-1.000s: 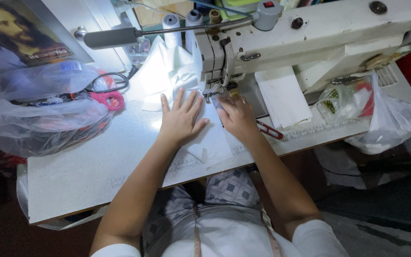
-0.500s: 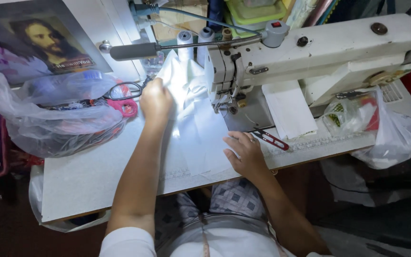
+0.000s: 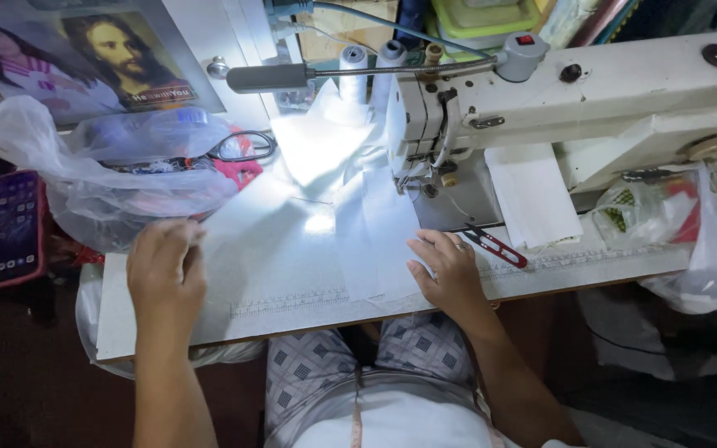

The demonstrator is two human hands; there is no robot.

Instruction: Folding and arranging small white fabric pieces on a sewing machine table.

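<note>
White cloth (image 3: 375, 232) under right hand (image 3: 450, 270); plastic bag (image 3: 109, 178) beside left hand (image 3: 166, 270).

- Your left hand (image 3: 166, 267) and forearm are bare: no sleeve, no watch, no glove anywhere along the arm that shows.
- Your right hand (image 3: 450, 272) wears a thin ring (image 3: 459, 246) on one finger; the forearm behind it is bare as well.
- At the near edge, a pale, whitish short sleeve (image 3: 570, 441) just shows at the right upper arm.
- A light garment (image 3: 392, 423) covers your torso, with a thin orange line running down its middle.
- Your lap is covered by grey fabric (image 3: 425, 348) with a small checked diamond pattern, gathered into folds at the waist.
</note>
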